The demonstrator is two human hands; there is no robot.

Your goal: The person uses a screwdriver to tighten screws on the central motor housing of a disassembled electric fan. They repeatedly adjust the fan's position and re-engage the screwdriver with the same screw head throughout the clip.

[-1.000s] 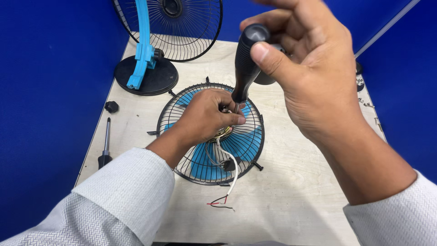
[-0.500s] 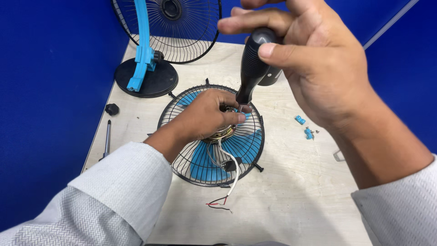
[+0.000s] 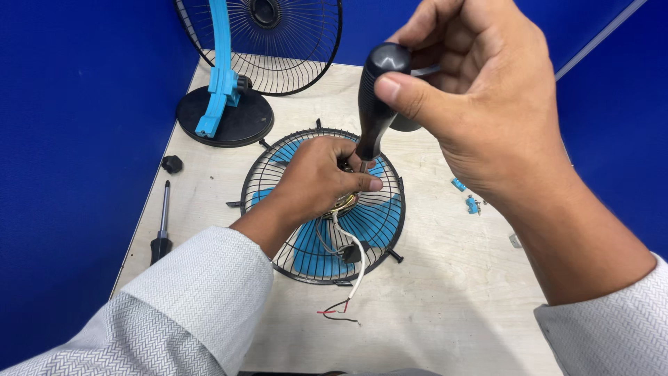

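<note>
A: What's hidden?

B: The screwdriver (image 3: 376, 104) tip. Its black handle runs down from the right hand (image 3: 480, 104) and vanishes behind the left hand (image 3: 316, 177). Can't tell what the tip sits on.

A: Right grip?

B: Fingers and thumb wrapped tight around the top of the handle, thumb pressed flat on the rounded end. Handle nearly upright, tilted slightly.

A: Left?

B: Curled down over the motor (image 3: 344, 203) at the hub of the grille (image 3: 278, 244). Only a sliver of brassy metal shows under the fingers, so whether they pinch it or just press on it, can't tell.

A: Grille?

B: Round black wire cage, lying flat mid-counter (image 3: 431, 313), blue plastic blades (image 3: 376, 223) inside. Small black tabs stick out around the rim.

A: Wires?

B: A white cable (image 3: 358, 268) leaves the motor, crosses the rim and ends in thin red and black leads, bare ends on the wood (light plywood look, pale grain).

A: Rest?

B: A stand (image 3: 224, 115), black round base with blue arm, at the far left corner; a second grille (image 3: 292, 42) behind it, top cut off by the frame. A spare screwdriver (image 3: 161, 226) and a black knob (image 3: 172, 164) by the left edge. Small blue bits (image 3: 466, 196) to the right, too small to identify. Both sleeves white, herringbone weave.
</note>
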